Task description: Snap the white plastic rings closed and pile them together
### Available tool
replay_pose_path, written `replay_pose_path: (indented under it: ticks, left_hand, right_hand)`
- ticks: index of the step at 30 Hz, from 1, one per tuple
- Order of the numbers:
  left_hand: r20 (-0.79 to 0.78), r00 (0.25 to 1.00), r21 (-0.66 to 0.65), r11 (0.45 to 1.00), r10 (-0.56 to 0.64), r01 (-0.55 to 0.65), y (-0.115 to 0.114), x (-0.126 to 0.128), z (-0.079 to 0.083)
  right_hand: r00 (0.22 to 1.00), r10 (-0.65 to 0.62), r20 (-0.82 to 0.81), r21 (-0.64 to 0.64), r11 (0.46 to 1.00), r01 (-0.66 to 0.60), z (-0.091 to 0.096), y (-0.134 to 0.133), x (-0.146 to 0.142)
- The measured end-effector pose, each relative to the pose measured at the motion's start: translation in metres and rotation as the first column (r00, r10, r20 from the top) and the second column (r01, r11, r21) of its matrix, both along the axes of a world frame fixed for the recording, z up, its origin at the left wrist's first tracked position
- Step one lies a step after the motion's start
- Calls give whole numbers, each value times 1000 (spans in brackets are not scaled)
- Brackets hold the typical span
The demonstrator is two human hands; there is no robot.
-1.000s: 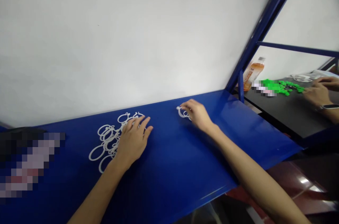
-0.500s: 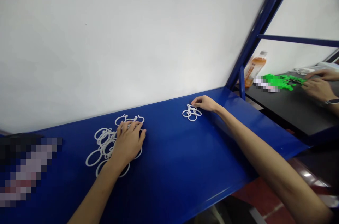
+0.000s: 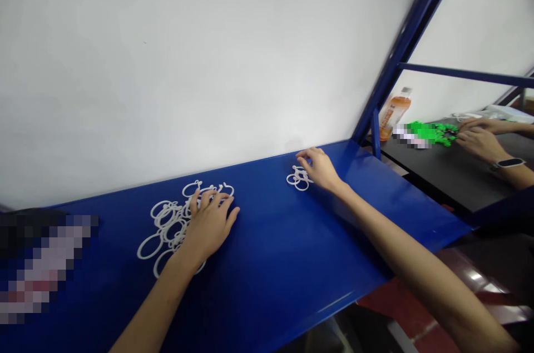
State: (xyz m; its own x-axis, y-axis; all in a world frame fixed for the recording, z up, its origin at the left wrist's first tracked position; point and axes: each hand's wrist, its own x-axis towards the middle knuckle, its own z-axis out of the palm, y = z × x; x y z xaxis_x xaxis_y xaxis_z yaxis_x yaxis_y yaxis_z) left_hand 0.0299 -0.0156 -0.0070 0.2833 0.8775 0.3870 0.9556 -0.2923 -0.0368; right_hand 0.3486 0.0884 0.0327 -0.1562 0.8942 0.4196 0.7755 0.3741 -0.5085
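Observation:
On the left of the blue table [image 3: 267, 253] lies a loose heap of white plastic rings [image 3: 150, 245], each with a small loop or hook. My left hand [image 3: 211, 222] rests over the right side of this heap, fingers spread, hiding part of it. Farther right, several white rings form a small overlapping cluster [image 3: 301, 184]. Above its right side hovers my right hand [image 3: 319, 167], fingers apart and slightly curled, with nothing visible in them; it covers some of the rings.
A white wall [image 3: 208, 64] rises behind the table, and a blue metal post [image 3: 400, 53] stands at its right end. Beyond are a black table [image 3: 429, 169], an orange drink bottle [image 3: 394, 114], green pieces [image 3: 425, 132] and another person's hands [image 3: 481, 139]. A dark item [image 3: 29, 230] lies far left.
My right hand has opened from a pinch at the cluster's top and shifted over its right side. My left hand has moved slightly right over the heap, fingers more spread.

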Motion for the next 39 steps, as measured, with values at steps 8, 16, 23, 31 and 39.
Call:
replay_pose_path:
  ticks: [8, 16, 23, 31, 39]
  left_hand:
    - [110, 955, -9, 961, -275, 277, -25, 33, 7]
    - [289, 866, 63, 910, -409, 409, -38, 45, 14]
    - [572, 779, 138, 966, -257, 217, -32, 40, 19]
    - [658, 725, 41, 972, -201, 233, -33, 40, 24]
    - [677, 702, 43, 964, -220, 261, -37, 43, 21]
  right_hand:
    - [924, 379, 55, -100, 923, -373, -21, -68, -86]
    - [905, 422, 48, -83, 905, -418, -34, -73, -85]
    - [758, 651, -37, 25, 759, -650, -23, -86, -80]
    - [715, 690, 112, 140, 702, -699, -21, -98, -80]
    - [684, 669, 290, 148, 675, -723, -16, -103, -75]
